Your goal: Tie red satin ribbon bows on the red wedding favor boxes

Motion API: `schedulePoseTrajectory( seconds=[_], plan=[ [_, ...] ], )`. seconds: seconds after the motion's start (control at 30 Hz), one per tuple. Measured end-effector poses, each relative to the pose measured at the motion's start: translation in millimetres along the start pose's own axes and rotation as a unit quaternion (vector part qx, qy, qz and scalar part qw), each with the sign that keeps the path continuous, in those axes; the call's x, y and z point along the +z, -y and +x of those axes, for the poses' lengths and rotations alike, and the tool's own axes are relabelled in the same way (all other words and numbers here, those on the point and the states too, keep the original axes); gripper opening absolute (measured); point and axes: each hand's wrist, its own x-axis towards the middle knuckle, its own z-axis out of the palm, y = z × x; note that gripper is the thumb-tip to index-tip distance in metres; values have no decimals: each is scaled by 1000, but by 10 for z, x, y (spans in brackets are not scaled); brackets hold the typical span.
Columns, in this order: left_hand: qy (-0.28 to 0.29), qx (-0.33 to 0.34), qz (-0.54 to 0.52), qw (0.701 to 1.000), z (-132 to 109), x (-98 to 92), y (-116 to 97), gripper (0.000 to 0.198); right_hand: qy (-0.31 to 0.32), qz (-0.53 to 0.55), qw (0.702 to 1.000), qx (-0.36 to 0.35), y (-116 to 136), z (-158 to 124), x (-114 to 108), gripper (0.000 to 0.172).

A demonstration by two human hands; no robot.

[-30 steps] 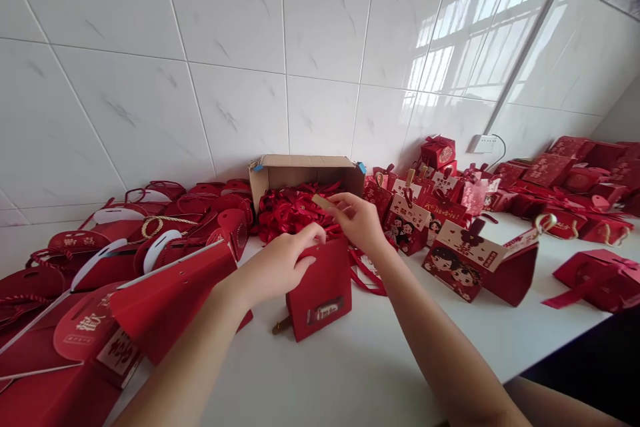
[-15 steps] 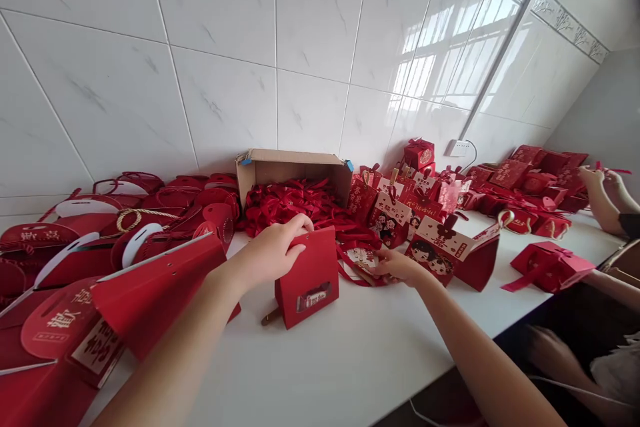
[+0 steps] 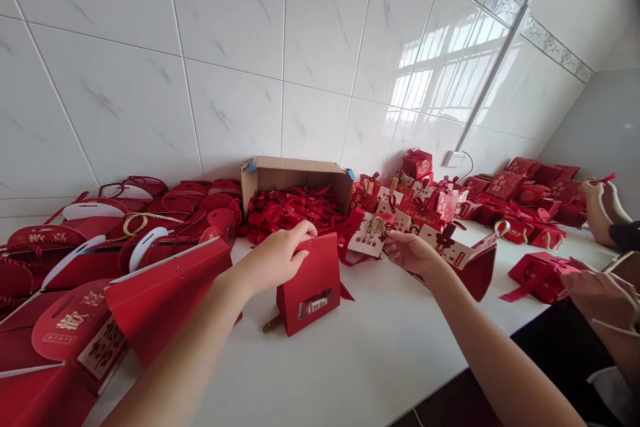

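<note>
My left hand [image 3: 280,255] is closed over the top edge of a red gift box [image 3: 311,277], which stands upright on the white table. A small window low on the box's front shows a wrapped piece inside. Under its left side a dark flat tab [image 3: 271,324] sticks out. Just right of the box, my right hand [image 3: 411,253] pinches the edge of a white printed card [image 3: 363,239] with red lettering and a looped gold piece on it. Red ribbon hangs by the card, and I cannot tell whether it is attached.
Behind stands a cardboard box [image 3: 296,165] full of red ribbons [image 3: 295,207]. Red handled boxes [image 3: 180,197] crowd the left. Printed boxes [image 3: 425,213] line the right. A co-worker's hand [image 3: 595,283] touches a ribboned red box [image 3: 537,280]; another person's hands [image 3: 597,193] are farther back.
My right hand has lifted the white card off the table, up and slightly right, turning its face into view. My left hand stays on the gift box. A co-worker's hand has come to the ribboned box.
</note>
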Motion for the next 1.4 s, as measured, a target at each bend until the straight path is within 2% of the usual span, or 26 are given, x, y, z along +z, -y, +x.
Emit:
schedulePoseTrajectory(
  seconds=[0.07, 0.13, 0.23, 0.33, 0.43, 0.53, 0.63, 0.73, 0.83, 0.9, 0.93, 1.03, 1.07, 1.1, 1.23, 1.4],
  plan=[
    [1, -3, 3, 1000, -10, -7, -17, 22, -12, 12, 1000, -20, 157, -12, 24, 23],
    [8, -8, 10, 1000, -23, -14, -45, 24, -23, 18, 999, -20, 195, 55, 121, 25],
    [9, 3, 19, 1000, -41, -17, -81, 23, -31, -14, 999, 2, 57, 259, 336, 20],
    [8, 8, 21, 1000, -51, -10, -77, 23, -41, -56, 998, -2, -74, 421, 468, 23],
    [2, -1, 19, 1000, -52, -1, -41, 29, -62, -95, 990, -78, -16, 422, 455, 24],
    [9, -13, -6, 1000, -46, 0, -19, 29, -88, -142, 963, -211, 133, 297, 438, 19],
    [38, 5, -86, 996, -34, -4, -20, 24, -110, -217, 905, -350, 192, 137, 511, 12],
    [36, 32, -131, 990, -18, -13, -8, 23, -114, -316, 819, -466, 140, 14, 595, 7],
    [28, 28, -138, 990, -9, -35, 40, 21, -87, -395, 730, -551, 81, -57, 611, 16],
    [29, 3, -147, 989, -10, -51, 89, 27, -67, -427, 681, -591, 70, -89, 597, 17],
    [29, -11, -152, 988, -11, -56, 115, 33, -56, -448, 647, -615, 72, -105, 591, 15],
    [33, -29, -173, 984, -6, -52, 188, 62, -24, -513, 514, -688, 84, -172, 600, 13],
    [34, -26, -185, 982, -1, -44, 208, 72, -19, -526, 478, -703, 85, -200, 612, 14],
    [33, -21, -199, 979, 6, -33, 224, 81, -19, -533, 458, -711, 84, -230, 627, 15],
    [27, -1, -246, 969, 25, 4, 256, 91, -2, -533, 449, -717, 65, -348, 694, 17],
    [20, 16, -193, 981, -7, -6, 218, 99, 64, -550, 407, -726, 61, -401, 746, 26]
  ],
)
